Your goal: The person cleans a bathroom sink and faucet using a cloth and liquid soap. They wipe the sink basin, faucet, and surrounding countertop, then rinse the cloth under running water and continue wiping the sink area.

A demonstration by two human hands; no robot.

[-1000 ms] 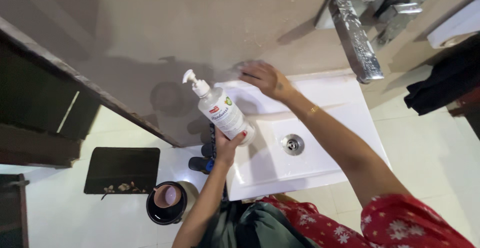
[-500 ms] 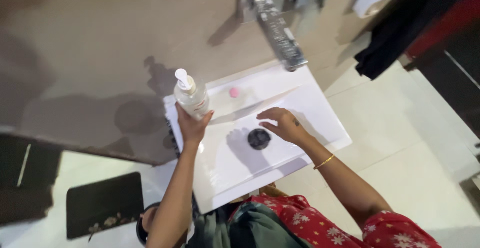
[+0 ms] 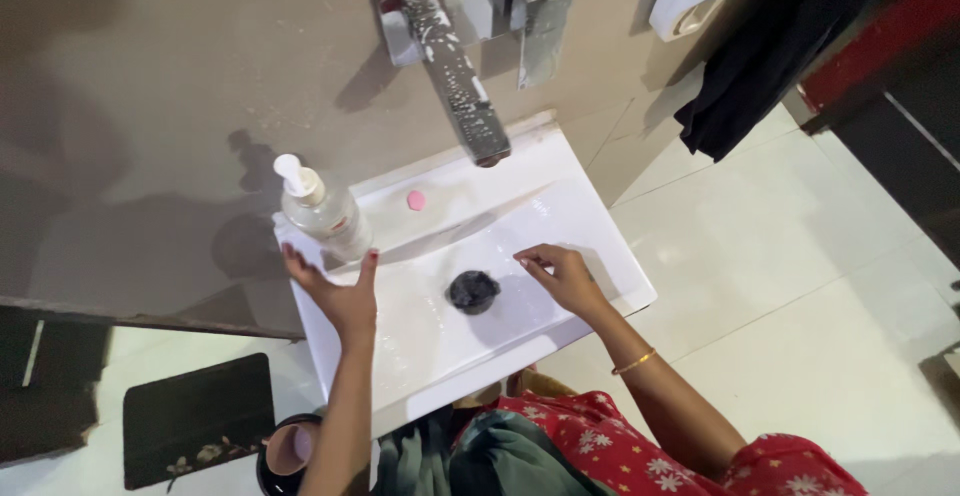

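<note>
a brownish-grey wall (image 3: 180,76) fills the upper left of the frame, and pale floor tiles (image 3: 800,256) take the right and lower right. in the middle sits a white rectangular washbasin (image 3: 420,356), tilted across the picture from left to right. a person's red flower-print garment (image 3: 640,456) shows along the bottom edge, centre to right. at the upper right a dark cloth (image 3: 760,66) hangs down. a chrome wall tap (image 3: 455,66) juts from the top centre, its spout ending over the basin's back ledge. a dark mat (image 3: 195,421) lies at the lower left, with a dark bucket (image 3: 275,461) just right of it, part hidden by the forearm.

the clear pump soap bottle (image 3: 322,214) stands upright on the back left corner of the basin, against the wall. the left hand (image 3: 340,291) is spread open just below it — fingers splayed, palm over the basin's left rim, grasping nothing; whether a fingertip touches the bottle i cannot tell. the right hand (image 3: 560,276) lies loose and open in the basin's right half, empty, with a thin gold bangle (image 3: 634,362) on its wrist. a dark drain (image 3: 472,291) sits between the two hands — nearer the right one. a small pink piece (image 3: 416,200) lies on the back ledge, right of the bottle.
</note>
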